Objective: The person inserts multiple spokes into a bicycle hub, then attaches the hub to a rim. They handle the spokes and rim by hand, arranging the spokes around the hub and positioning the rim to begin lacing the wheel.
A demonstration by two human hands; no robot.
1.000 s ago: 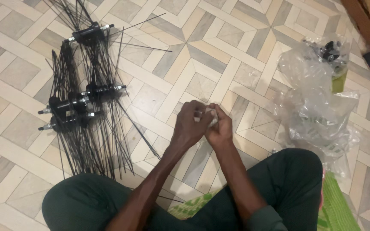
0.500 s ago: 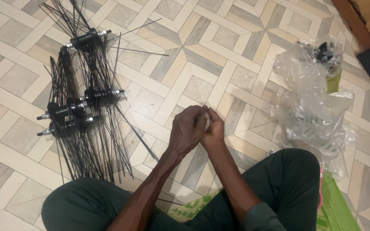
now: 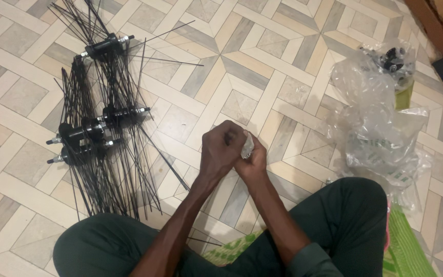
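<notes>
Clear crinkled plastic, a small packet (image 3: 246,147), sits pinched between both hands above the tiled floor (image 3: 283,46): left hand (image 3: 220,152) and right hand (image 3: 254,161) fingers closed on it. It looks light, soft, slippery; best gripped at its edges.

Black wheel hubs with long spokes (image 3: 98,128) lie piled on the tiled floor (image 3: 262,56); crumpled clear plastic bags (image 3: 380,123) sit well apart.

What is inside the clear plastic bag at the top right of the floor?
Inside the crumpled clear plastic bag, small black and silver metal parts show at its top end. The folds and glare of the plastic hide whatever else lies lower down.
</notes>
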